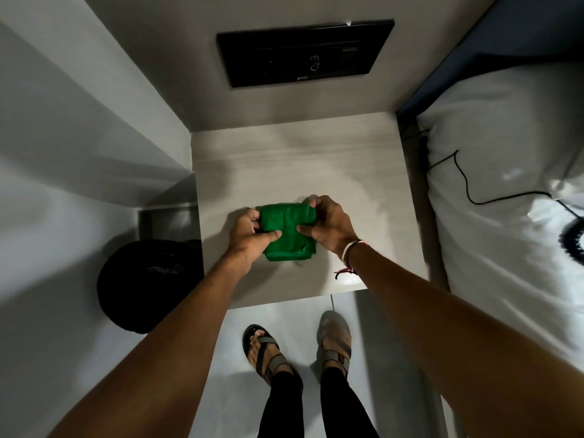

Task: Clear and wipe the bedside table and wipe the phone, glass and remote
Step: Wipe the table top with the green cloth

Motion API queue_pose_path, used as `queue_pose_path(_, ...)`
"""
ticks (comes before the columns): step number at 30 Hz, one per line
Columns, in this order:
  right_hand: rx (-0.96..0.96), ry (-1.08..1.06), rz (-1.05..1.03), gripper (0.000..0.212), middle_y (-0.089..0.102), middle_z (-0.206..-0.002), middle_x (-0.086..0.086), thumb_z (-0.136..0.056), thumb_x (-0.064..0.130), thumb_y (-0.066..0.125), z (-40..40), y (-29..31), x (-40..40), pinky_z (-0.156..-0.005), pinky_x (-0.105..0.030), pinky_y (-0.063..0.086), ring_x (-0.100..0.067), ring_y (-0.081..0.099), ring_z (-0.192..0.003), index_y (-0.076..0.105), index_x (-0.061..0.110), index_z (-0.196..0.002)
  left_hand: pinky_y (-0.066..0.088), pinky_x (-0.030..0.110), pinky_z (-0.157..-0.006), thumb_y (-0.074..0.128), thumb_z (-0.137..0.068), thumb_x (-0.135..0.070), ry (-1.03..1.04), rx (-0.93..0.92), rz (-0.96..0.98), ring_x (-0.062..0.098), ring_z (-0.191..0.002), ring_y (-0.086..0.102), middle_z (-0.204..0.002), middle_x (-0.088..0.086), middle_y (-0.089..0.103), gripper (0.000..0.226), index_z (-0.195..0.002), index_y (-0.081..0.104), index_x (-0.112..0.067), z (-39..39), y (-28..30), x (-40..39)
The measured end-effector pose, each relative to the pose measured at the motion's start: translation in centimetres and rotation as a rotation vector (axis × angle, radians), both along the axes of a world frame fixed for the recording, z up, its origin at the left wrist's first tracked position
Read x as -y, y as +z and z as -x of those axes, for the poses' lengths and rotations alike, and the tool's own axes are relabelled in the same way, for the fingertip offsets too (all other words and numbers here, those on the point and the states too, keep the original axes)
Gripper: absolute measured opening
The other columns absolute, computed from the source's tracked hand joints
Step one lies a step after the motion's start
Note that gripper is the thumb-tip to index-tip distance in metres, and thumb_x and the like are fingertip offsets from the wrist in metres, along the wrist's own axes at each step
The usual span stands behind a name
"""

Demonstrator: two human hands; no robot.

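Pale wood-grain worktop [300,159] fills the corner between a grey wall and a white-sheeted bed [505,216] on the right, and nothing stands on the part of it we can see. We hold a green cloth [286,237] over its near half, our left hand [249,245] pinching the left edge with thumb on top, our right hand [328,229] gripping the right edge the same way; both are closed on the fabric, which is bunched between them.

We judge the step to be folding the cloth into a pad. To do it well, we should square the edges, keep the pad flat and thick enough to fill one palm, then press it down and wipe in overlapping passes from the far wall toward us.

A black cable [464,181] trails across the bed, and a dark round bag [148,286] sits on the floor to the left. Phone, glass and remote are not in sight.
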State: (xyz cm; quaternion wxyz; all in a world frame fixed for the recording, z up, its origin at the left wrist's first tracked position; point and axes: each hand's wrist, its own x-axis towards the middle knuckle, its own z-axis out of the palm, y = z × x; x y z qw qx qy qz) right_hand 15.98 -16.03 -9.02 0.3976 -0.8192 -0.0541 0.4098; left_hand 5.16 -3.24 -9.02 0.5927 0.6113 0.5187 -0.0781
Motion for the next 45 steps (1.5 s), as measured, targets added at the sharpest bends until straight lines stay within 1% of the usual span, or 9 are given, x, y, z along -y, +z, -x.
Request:
queue_pose_path(4, -0.104, -0.049, -0.063, 0.047, 0.067, -0.115, -0.020, -0.074, -0.002, 0.079, -0.1, 0.4, 0.0, -0.094, -0.054, 0.054, -0.039, 0.065, -0.107, 0.049, 0.032, -0.087, 0.056, 0.041, -0.089, 0.075, -0.082, 0.005, -0.024, 0.018, 0.000, 0.027, -0.102, 0.063, -0.113, 0.016, 0.064, 0.045, -0.121, 0.054, -0.003, 0.2, 0.8, -0.3)
queue_pose_path(10, -0.177, -0.111, -0.146, 0.043, 0.067, -0.117, -0.025, -0.081, -0.004, 0.074, 0.5, 2.1, -0.9, -0.097, -0.053, 0.053, -0.039, 0.065, -0.109, 0.050, 0.029, -0.094, 0.053, 0.019, -0.062, 0.069, -0.087, 0.005, -0.020, 0.077, 0.033, 0.009, -0.080, 0.062, -0.099, 0.004, 0.063, 0.035, -0.107, 0.049, -0.015, 0.8, 3.0, -1.0)
queue_pose_path(14, -0.185, -0.146, -0.157, 0.042, 0.068, -0.110, -0.025, -0.086, -0.001, 0.069, 0.5, 4.1, -1.3, -0.094, -0.053, 0.055, -0.039, 0.067, -0.105, 0.047, 0.032, -0.098, 0.052, 0.024, -0.058, 0.066, -0.091, 0.004, -0.019, 0.098, 0.044, 0.015, -0.087, 0.062, -0.109, 0.009, 0.063, 0.035, -0.117, 0.048, -0.012, 0.5, 5.4, -1.4)
queue_pose_path(23, -0.135, -0.152, -0.197, 0.037, 0.070, -0.109, -0.024, -0.088, 0.006, 0.070, -1.4, 11.1, -2.3, -0.091, -0.054, 0.055, -0.041, 0.068, -0.103, 0.053, 0.017, -0.118, 0.059, 0.045, -0.082, 0.065, -0.093, -0.001, -0.020, 0.177, -0.009, 0.029, -0.107, 0.066, -0.125, 0.019, 0.066, 0.033, -0.119, 0.048, -0.011, -1.5, 11.4, -2.5)
queue_pose_path(29, -0.351, -0.211, -0.293, 0.054, 0.064, -0.106, -0.023, -0.089, -0.017, 0.056, 0.2, 11.0, -3.9, -0.086, -0.044, 0.056, -0.033, 0.063, -0.099, 0.051, 0.008, -0.136, 0.058, 0.033, -0.076, 0.064, -0.093, 0.000, 0.022, 0.163, -0.143, 0.023, -0.093, 0.067, -0.116, 0.016, 0.066, 0.030, -0.112, 0.048, -0.016, 0.6, 9.7, -3.7)
queue_pose_path(34, -0.278, -0.197, -0.175, 0.054, 0.069, -0.115, -0.025, -0.083, -0.013, 0.066, 3.3, 8.0, -7.0, -0.097, -0.050, 0.053, -0.038, 0.065, -0.111, 0.053, 0.009, -0.131, 0.055, 0.046, -0.094, 0.068, -0.090, -0.005, 0.057, 0.036, -0.282, 0.034, -0.105, 0.067, -0.116, 0.017, 0.069, 0.032, -0.120, 0.058, -0.007, 3.4, 6.9, -5.6)
queue_pose_path(40, -0.129, -0.175, -0.016, 0.040, 0.068, -0.113, -0.012, -0.077, -0.002, 0.077, 5.6, 3.8, -10.0, -0.083, -0.018, 0.053, -0.026, 0.066, -0.102, 0.062, 0.011, -0.111, 0.052, 0.034, -0.088, 0.078, -0.081, -0.003, 0.088, -0.091, -0.385, 0.035, -0.102, 0.069, -0.111, 0.023, 0.071, 0.044, -0.122, 0.062, 0.001, 5.4, 3.2, -7.6)
queue_pose_path(43, -0.083, -0.149, 0.030, 0.033, 0.066, -0.105, -0.009, -0.077, -0.007, 0.074, 6.2, 2.0, -10.3, -0.059, 0.005, 0.039, -0.020, 0.061, -0.090, 0.067, 0.010, -0.105, 0.053, 0.034, -0.092, 0.081, -0.080, -0.005, 0.056, -0.151, -0.370, 0.035, -0.104, 0.068, -0.114, 0.023, 0.070, 0.053, -0.128, 0.061, -0.001, 6.1, 1.3, -7.8)
queue_pose_path(45, -0.050, -0.115, 0.051, 0.028, 0.072, -0.104, -0.012, -0.076, -0.005, 0.075, 6.4, 1.3, -10.4, -0.071, 0.000, 0.045, -0.022, 0.067, -0.094, 0.068, 0.012, -0.098, 0.054, 0.039, -0.097, 0.081, -0.080, -0.009, 0.020, -0.193, -0.389, 0.034, -0.107, 0.068, -0.114, 0.020, 0.071, 0.054, -0.131, 0.061, -0.004, 6.4, 0.4, -7.7)
